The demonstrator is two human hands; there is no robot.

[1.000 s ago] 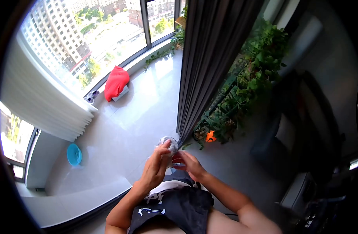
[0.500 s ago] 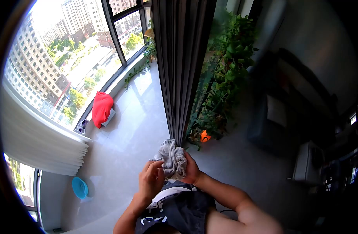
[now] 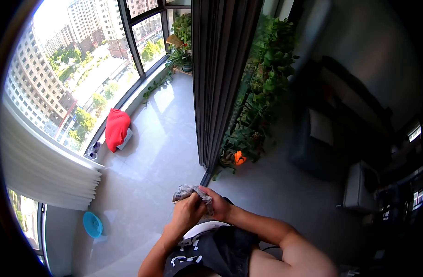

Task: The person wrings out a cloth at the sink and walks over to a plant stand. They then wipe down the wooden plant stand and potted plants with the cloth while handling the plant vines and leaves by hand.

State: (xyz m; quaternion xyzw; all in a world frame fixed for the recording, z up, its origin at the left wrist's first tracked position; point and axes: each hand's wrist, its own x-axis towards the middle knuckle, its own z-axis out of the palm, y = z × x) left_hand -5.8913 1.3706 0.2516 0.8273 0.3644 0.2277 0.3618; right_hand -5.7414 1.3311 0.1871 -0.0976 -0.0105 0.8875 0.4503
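A crumpled grey cloth (image 3: 187,190) is bunched up between both hands, close in front of my body. My left hand (image 3: 186,213) is closed on its near left side, knuckles up. From the right, my right hand (image 3: 217,204) wraps round the other side, with the thumb along the top. Much of the cloth is hidden behind the fingers. Below the hands are dark shorts (image 3: 220,247) with white lettering.
Ahead hangs a dark curtain (image 3: 218,83), with leafy plants (image 3: 269,78) and an orange object (image 3: 239,158) beside it. Left are a red cushion-like item (image 3: 117,129), shoes (image 3: 94,150) and a blue basin (image 3: 92,225). A dark sofa (image 3: 313,143) stands right.
Both hands have drawn the cloth lower and nearer my body. My left hand, with fingers looser before, is now closed on the cloth, which is more bunched. The view has shifted slightly.
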